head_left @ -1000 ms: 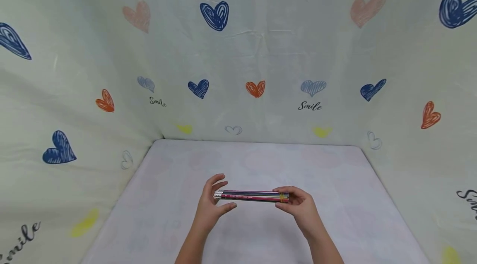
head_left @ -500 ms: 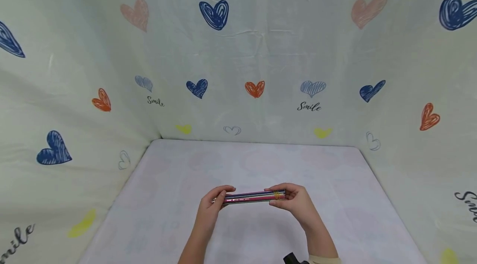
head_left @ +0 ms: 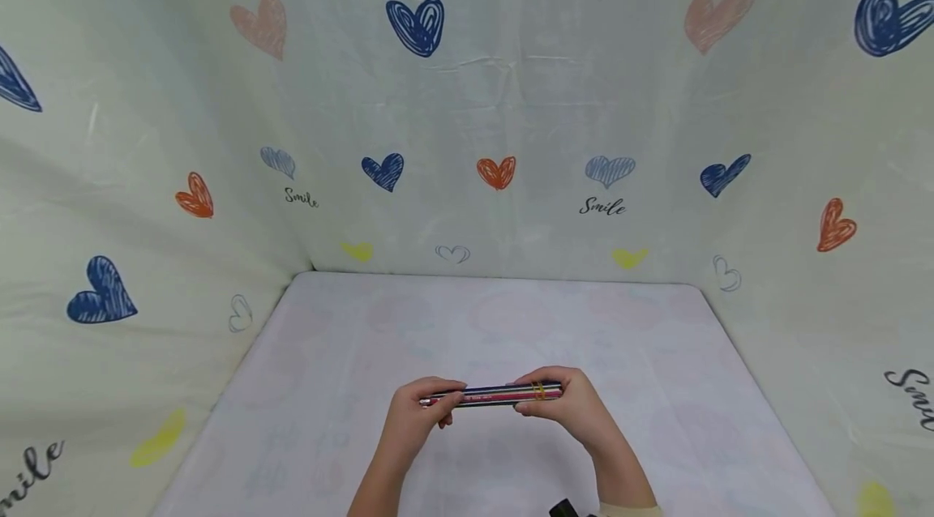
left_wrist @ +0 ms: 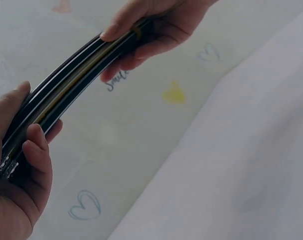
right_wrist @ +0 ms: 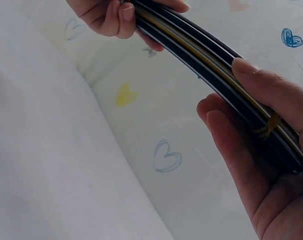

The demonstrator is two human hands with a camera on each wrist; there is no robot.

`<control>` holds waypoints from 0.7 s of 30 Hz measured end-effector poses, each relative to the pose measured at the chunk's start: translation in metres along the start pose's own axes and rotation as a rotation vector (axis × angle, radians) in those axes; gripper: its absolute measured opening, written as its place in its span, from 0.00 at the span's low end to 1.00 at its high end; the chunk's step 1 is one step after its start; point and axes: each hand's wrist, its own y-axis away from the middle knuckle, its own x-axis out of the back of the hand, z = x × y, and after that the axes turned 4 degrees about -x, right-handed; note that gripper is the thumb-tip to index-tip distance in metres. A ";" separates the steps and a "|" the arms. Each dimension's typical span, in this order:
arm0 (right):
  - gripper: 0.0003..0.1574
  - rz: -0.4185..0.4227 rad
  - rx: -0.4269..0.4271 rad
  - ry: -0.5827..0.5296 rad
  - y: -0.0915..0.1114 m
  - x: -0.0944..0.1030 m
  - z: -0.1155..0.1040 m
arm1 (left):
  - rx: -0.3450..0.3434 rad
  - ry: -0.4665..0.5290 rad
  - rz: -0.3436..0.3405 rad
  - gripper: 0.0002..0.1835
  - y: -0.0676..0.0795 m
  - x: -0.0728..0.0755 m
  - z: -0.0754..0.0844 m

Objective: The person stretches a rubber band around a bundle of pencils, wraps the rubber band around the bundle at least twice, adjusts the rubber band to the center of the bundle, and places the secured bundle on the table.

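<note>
A bundle of pencils [head_left: 490, 395] is held sideways between both hands, above the table. In the head view my left hand [head_left: 412, 418] grips the left end, thumb on the near side and fingers around the far side. The right end lies in the grip of my right hand [head_left: 572, 403], by a yellow rubber band [head_left: 538, 390] wound round the pencils. Silvery pencil ends [left_wrist: 9, 167] show inside the left palm in the left wrist view. The right wrist view shows the band [right_wrist: 269, 126] between the right thumb and fingers.
Below the hands spreads a white table [head_left: 481, 322]. A pale curtain [head_left: 511, 96] printed with hearts and the word Smile stands behind and at both sides. A small black object [head_left: 563, 508] shows at the bottom edge, by the right sleeve [head_left: 631, 510].
The left hand was spread around the left end of the pencils a second ago; its fingers and thumb have closed on it. The bundle has come slightly lower, and the right hand keeps its grip.
</note>
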 end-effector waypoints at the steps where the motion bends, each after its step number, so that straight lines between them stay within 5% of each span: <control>1: 0.22 -0.003 0.006 0.012 0.001 -0.001 -0.001 | -0.006 0.002 0.006 0.11 0.000 0.000 0.001; 6: 0.23 -0.076 0.088 0.048 0.007 0.003 -0.004 | -0.055 -0.010 0.029 0.10 0.004 0.000 0.005; 12: 0.22 -0.240 0.288 -0.036 0.014 0.016 -0.011 | -0.120 -0.053 0.063 0.06 0.008 0.007 0.010; 21: 0.15 -0.186 0.366 0.042 0.010 0.025 -0.023 | -0.134 0.046 0.103 0.06 0.010 0.013 0.019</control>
